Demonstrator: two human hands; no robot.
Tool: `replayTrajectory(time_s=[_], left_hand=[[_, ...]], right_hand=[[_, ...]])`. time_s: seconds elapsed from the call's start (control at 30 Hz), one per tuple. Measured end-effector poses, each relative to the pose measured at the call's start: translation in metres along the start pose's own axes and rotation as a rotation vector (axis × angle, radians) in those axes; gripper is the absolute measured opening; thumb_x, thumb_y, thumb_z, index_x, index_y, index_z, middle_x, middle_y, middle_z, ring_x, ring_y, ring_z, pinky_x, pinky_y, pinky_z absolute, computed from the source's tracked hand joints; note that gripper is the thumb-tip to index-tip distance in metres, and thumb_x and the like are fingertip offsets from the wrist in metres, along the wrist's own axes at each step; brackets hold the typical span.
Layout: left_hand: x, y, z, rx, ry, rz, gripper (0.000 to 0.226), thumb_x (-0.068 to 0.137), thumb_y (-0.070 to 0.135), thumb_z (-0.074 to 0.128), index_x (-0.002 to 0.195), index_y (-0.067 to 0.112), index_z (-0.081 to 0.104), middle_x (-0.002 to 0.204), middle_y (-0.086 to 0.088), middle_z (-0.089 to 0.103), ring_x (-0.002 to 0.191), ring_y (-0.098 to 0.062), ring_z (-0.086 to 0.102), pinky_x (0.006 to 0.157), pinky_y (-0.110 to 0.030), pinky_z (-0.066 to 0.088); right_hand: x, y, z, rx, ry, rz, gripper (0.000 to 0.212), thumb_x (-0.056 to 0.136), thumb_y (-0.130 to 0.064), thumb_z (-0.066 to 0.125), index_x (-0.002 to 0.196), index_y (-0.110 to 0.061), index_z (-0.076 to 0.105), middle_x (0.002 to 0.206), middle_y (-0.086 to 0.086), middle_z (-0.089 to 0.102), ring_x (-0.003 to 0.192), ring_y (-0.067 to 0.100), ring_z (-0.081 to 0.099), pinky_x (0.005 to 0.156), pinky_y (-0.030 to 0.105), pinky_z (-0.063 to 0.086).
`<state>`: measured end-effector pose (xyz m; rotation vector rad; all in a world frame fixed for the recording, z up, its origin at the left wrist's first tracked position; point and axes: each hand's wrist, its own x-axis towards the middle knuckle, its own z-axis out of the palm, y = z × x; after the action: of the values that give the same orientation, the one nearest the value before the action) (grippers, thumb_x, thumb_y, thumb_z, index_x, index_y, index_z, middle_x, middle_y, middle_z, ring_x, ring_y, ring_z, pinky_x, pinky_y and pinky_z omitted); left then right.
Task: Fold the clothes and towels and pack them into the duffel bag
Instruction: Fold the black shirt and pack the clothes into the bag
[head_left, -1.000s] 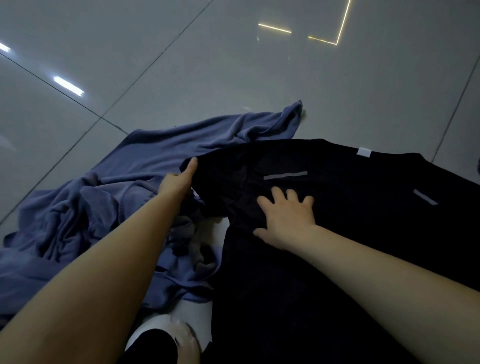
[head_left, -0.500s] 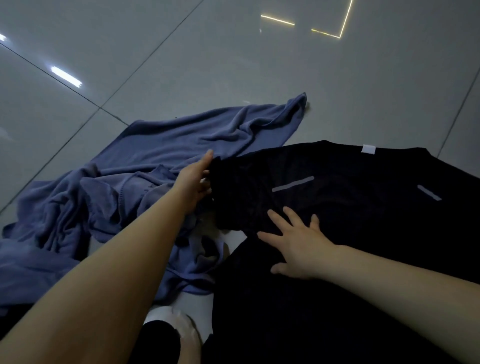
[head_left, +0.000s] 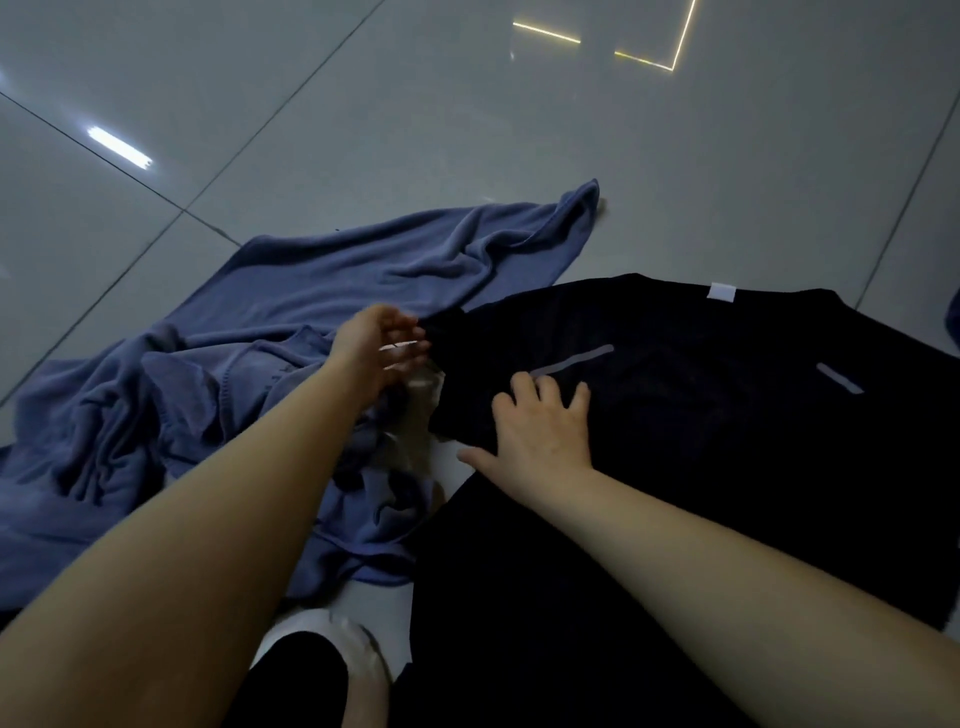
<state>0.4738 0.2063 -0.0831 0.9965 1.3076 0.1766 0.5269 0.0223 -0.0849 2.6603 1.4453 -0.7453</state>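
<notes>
Head view is showing the black shirt (head_left: 701, 415) lying spread on the tiled floor (head_left: 467, 130), overlapping the blue towel (head_left: 322, 280). Left hand (head_left: 376, 348) is pinching its sleeve edge; right hand (head_left: 540, 431) is pressing flat, fingers spread. Best folding the sleeve inward while keeping the body pinned smooth.

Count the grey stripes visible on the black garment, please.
2: one grey stripe just beyond the right hand, another grey stripe farther right. Folds may hide more.
</notes>
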Motion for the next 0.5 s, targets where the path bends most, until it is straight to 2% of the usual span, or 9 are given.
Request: replayTrajectory(time_s=[0.03,0.07,0.17,0.23,0.3,0.4,0.43,0.5], left_hand=[[-0.001,0.000,0.001,0.170,0.008,0.035,0.008,0.093,0.012,0.051,0.087,0.012,0.056,0.077,-0.007,0.061,0.063,-0.016,0.061,0.068,-0.030,0.053],[-0.001,-0.001,0.001,0.313,-0.006,0.082,0.008,0.091,0.005,0.056,0.094,0.012,0.055,0.078,-0.008,0.060,0.060,-0.015,0.060,0.064,-0.028,0.053],[0.001,-0.011,0.004,0.522,-0.057,0.150,0.035,0.084,0.001,0.068,0.112,0.009,0.051,0.078,-0.009,0.061,0.055,-0.012,0.063,0.053,-0.023,0.052],[0.001,-0.019,0.009,0.597,-0.020,0.199,0.038,0.081,0.009,0.074,0.112,0.013,0.052,0.080,-0.008,0.063,0.061,-0.014,0.063,0.052,-0.022,0.051],[0.001,-0.023,0.016,0.591,0.038,0.229,0.031,0.083,0.010,0.071,0.109,0.014,0.053,0.076,-0.006,0.061,0.059,-0.014,0.059,0.047,-0.021,0.048],[0.002,-0.024,0.018,0.682,0.112,0.320,0.015,0.087,0.006,0.061,0.097,0.017,0.056,0.078,-0.007,0.061,0.064,-0.020,0.058,0.057,-0.026,0.049],[0.004,-0.023,0.017,0.639,0.133,0.341,0.013,0.088,0.004,0.058,0.090,0.017,0.055,0.077,-0.007,0.060,0.065,-0.021,0.057,0.059,-0.028,0.048],[0.005,-0.022,0.013,0.411,0.122,0.340,0.023,0.091,-0.003,0.051,0.078,0.016,0.050,0.067,-0.007,0.053,0.049,-0.014,0.051,0.050,-0.024,0.041]], right_hand=[[0.002,-0.004,0.000,-0.018,0.052,-0.015,0.057,0.088,-0.059,0.052,0.127,-0.018,0.049,0.136,0.005,0.036,0.128,0.030,0.033,0.107,0.057,0.023],[0.004,-0.006,-0.001,-0.037,0.105,-0.040,0.047,0.090,-0.050,0.055,0.124,-0.018,0.051,0.131,0.005,0.039,0.123,0.029,0.037,0.103,0.051,0.028],[0.007,-0.014,0.004,-0.005,0.202,-0.109,0.022,0.088,-0.020,0.059,0.110,-0.016,0.059,0.114,0.006,0.053,0.106,0.029,0.050,0.090,0.044,0.038],[0.007,-0.016,0.006,0.018,0.276,-0.146,0.021,0.066,-0.014,0.078,0.082,-0.017,0.065,0.082,0.005,0.061,0.076,0.028,0.059,0.070,0.039,0.046],[0.008,-0.011,0.016,0.025,0.338,-0.188,0.029,0.051,-0.012,0.085,0.069,-0.017,0.062,0.063,0.003,0.057,0.057,0.026,0.055,0.056,0.034,0.044],[0.004,-0.001,0.027,0.054,0.404,-0.304,0.024,0.061,-0.014,0.079,0.077,-0.018,0.063,0.066,0.002,0.057,0.059,0.026,0.055,0.058,0.035,0.040],[0.004,0.002,0.029,0.080,0.425,-0.332,0.020,0.065,-0.015,0.075,0.081,-0.018,0.063,0.069,0.002,0.058,0.062,0.026,0.056,0.060,0.035,0.040],[0.004,0.007,0.024,0.120,0.389,-0.391,0.016,0.076,-0.015,0.065,0.091,-0.018,0.064,0.080,0.002,0.062,0.073,0.026,0.059,0.068,0.039,0.042]])
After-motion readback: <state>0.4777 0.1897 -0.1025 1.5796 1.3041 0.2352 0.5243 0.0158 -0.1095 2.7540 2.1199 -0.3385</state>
